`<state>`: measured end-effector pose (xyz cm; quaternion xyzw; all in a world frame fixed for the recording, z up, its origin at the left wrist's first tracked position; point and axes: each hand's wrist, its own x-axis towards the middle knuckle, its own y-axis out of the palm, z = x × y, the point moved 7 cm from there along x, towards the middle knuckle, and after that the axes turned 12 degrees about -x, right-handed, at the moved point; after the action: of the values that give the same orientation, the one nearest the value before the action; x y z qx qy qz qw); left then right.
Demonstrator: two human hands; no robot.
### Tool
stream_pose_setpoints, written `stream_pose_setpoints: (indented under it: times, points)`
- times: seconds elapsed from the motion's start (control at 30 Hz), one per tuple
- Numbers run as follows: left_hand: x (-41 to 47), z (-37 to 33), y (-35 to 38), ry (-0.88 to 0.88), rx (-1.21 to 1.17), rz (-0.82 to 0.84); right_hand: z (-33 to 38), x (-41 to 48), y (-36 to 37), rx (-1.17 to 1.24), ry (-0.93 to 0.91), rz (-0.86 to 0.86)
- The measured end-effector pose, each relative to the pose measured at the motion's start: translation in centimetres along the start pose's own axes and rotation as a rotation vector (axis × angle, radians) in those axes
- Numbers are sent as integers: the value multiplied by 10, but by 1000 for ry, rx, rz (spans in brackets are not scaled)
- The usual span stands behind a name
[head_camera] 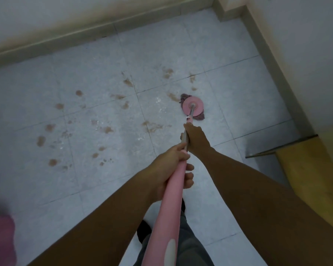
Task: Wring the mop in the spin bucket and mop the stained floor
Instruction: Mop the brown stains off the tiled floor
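A pink mop handle (173,204) runs from the bottom of the view up to a round pink mop head (197,108) with purple strands, resting flat on the pale tiled floor (229,112). My left hand (167,173) grips the pink part of the handle. Farther down the shaft, my right hand (195,138) holds the grey metal section close to the head. Several brown stains (108,129) spread over the tiles left of the mop head, and one stain (173,97) touches its left edge.
A wall with a beige skirting (85,35) runs along the top, and another wall (296,64) closes the right side. A yellow cardboard box (311,169) stands at the right. A blurred pink object (0,240) sits at the bottom left corner. My legs are below the handle.
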<state>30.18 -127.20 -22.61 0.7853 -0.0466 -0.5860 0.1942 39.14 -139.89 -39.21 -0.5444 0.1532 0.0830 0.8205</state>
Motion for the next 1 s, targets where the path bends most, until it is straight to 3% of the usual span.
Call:
stream_pose_setpoints:
  times: [0.07, 0.23, 0.43, 0.6, 0.77, 1.0]
  points:
    - [-7, 4, 0, 15, -47, -25, 10, -12, -12, 10, 8, -85]
    - [-39, 9, -6, -20, 59, -51, 32, -49, -18, 19, 2, -87]
    - [-74, 27, -57, -113, 489, -134, 75, -101, 12, 0, -27, 25]
    - [-75, 27, -90, -40, 657, -125, 90, -102, 39, -68, -151, 170]
    - [-57, 23, -88, -87, 695, -92, 78, -79, 50, -165, -246, 183]
    - [-7, -26, -44, -68, 544, -44, 40, 6, 27, -203, -238, 177]
